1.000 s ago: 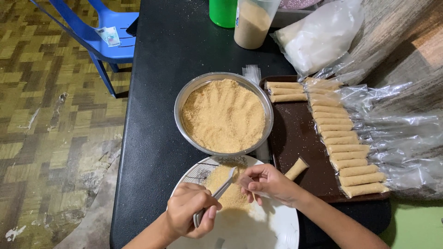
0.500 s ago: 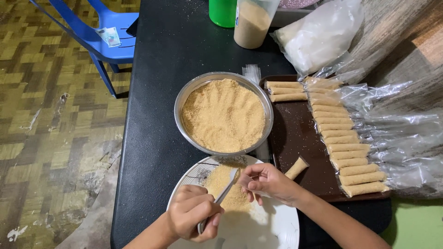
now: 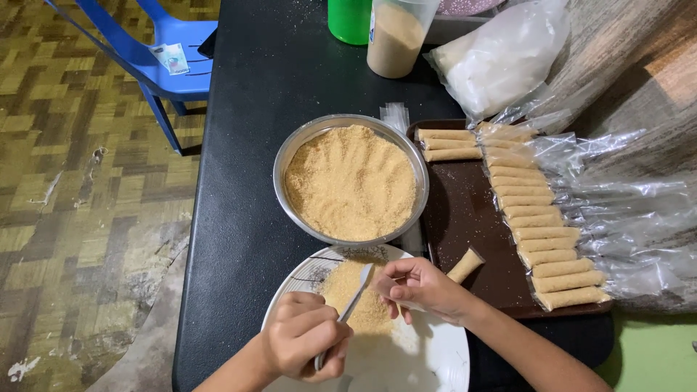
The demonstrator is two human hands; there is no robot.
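My left hand (image 3: 301, 337) grips a metal spoon (image 3: 350, 305) whose tip rests in a small heap of tan powder (image 3: 356, 294) on a white plate (image 3: 435, 359). My right hand (image 3: 417, 287) hovers over the plate beside the spoon tip, fingers pinched on a thin clear plastic sleeve that is hard to make out. Just behind the plate stands a round metal bowl (image 3: 290, 156) full of the same tan powder. To the right lies a dark brown tray (image 3: 465, 218) with a column of several filled, rolled tan sticks (image 3: 541, 236) and one loose stick (image 3: 466, 265).
The black table (image 3: 239, 203) ends at its left edge above a patterned floor (image 3: 80, 189). A blue plastic chair (image 3: 170, 65) stands far left. At the back are a green container (image 3: 350, 18), a clear cup of powder (image 3: 396, 40), and clear plastic bags (image 3: 501, 62).
My left hand has slid a little right and nearer along the plate with the spoon. My right hand has stayed almost in place over the powder heap.
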